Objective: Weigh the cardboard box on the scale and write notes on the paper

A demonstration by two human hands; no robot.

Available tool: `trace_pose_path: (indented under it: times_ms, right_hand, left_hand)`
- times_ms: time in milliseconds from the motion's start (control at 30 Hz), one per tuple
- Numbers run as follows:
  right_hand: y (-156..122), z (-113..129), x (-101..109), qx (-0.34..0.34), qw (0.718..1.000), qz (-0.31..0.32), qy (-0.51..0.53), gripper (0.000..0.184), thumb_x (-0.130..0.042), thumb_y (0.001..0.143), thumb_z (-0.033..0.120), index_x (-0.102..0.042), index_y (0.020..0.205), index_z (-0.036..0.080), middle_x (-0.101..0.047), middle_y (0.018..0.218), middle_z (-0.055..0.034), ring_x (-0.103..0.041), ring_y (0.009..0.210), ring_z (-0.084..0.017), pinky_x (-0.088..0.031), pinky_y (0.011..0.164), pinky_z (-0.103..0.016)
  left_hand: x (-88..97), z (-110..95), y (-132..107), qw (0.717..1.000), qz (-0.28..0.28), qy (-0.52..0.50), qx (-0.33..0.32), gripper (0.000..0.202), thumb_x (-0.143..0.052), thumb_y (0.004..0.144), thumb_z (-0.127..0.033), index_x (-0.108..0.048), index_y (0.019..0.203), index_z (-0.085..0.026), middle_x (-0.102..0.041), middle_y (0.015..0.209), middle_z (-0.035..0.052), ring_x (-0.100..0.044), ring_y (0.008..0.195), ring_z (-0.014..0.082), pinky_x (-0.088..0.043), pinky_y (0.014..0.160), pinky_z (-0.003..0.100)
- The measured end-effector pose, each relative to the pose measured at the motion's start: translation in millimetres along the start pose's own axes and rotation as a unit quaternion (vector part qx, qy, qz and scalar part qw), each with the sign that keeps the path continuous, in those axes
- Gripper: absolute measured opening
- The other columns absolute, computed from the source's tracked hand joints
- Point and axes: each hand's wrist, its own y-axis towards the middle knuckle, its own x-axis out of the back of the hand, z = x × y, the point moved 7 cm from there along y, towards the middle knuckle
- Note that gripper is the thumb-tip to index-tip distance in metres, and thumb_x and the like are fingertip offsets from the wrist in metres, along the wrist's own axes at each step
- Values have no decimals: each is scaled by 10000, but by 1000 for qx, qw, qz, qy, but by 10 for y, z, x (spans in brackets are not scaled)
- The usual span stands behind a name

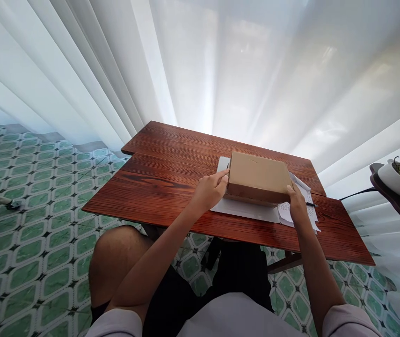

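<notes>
A flat brown cardboard box (pixel 258 177) lies on white paper sheets (pixel 245 209) on a reddish wooden table (pixel 164 187). My left hand (pixel 211 188) presses against the box's left near corner, fingers on its side. My right hand (pixel 296 205) grips the box's right near corner. A printed sheet (pixel 308 210) and a black pen (pixel 311 204) lie under and beside my right hand.
White curtains (pixel 221 65) hang right behind the table. At the far right a dark side table (pixel 399 206) carries a white bowl (pixel 398 183) of green produce. The floor has green patterned tiles (pixel 31 224). My knees are under the table's near edge.
</notes>
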Motion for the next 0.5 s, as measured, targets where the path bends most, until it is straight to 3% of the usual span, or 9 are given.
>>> trace_pose_path:
  times_ms: [133, 200, 267, 333, 367, 433, 500]
  right_hand:
    - [52, -88, -12, -13, 1000, 21, 15, 695, -357, 975, 676, -560, 1435, 197, -515, 1501, -96, -401, 1456, -256, -261, 1245, -456]
    - [74, -48, 54, 1, 1000, -21, 5, 686, -318, 992, 660, -569, 1417, 184, -535, 1475, -111, -455, 1410, -261, -327, 1200, -482]
    - [24, 122, 235, 64, 986, -154, 1, 634, -289, 1015, 603, -624, 1326, 164, -589, 1395, -130, -551, 1289, -263, -461, 1054, -471]
    - [-180, 366, 414, 159, 935, -316, 21, 542, -292, 1040, 519, -692, 1099, 159, -677, 1156, -126, -638, 1032, -235, -519, 815, -394]
    - [-309, 484, 441, 206, 907, -365, 34, 489, -313, 1050, 472, -684, 957, 167, -683, 979, -100, -631, 870, -206, -491, 726, -359]
    - [-504, 701, 332, 289, 890, -348, 60, 459, -330, 1062, 386, -569, 725, 186, -568, 683, -34, -521, 628, -155, -421, 630, -327]
    - [-645, 889, 61, 356, 904, -226, 67, 463, -311, 1068, 326, -507, 672, 189, -483, 601, -7, -480, 572, -138, -390, 586, -308]
  left_hand:
    - [30, 55, 31, 999, -43, 31, 1, 471, -336, 1003, -353, -653, 1337, -254, -767, 1063, 48, -700, 1011, 265, -487, 945, 410]
    - [98, 34, 22, 993, -99, 49, -28, 452, -366, 998, -332, -643, 1339, -228, -757, 1114, 59, -702, 1009, 260, -508, 903, 399]
    - [207, -68, -37, 978, -176, 46, -98, 407, -413, 984, -290, -651, 1296, -187, -741, 1167, 73, -695, 1036, 240, -520, 890, 372]
    - [324, -225, -157, 951, -243, 24, -187, 331, -457, 964, -230, -667, 1212, -166, -746, 1123, 74, -685, 1024, 209, -524, 900, 351]
    - [374, -313, -232, 936, -265, 9, -230, 296, -477, 952, -199, -668, 1176, -166, -749, 1066, 67, -677, 991, 193, -525, 898, 344]
    - [449, -499, -388, 910, -281, -21, -304, 262, -511, 928, -143, -663, 1139, -174, -731, 947, 46, -645, 902, 169, -529, 854, 328]
    - [489, -678, -532, 896, -269, -47, -351, 263, -532, 905, -93, -663, 1118, -176, -689, 851, 25, -598, 809, 149, -517, 781, 307]
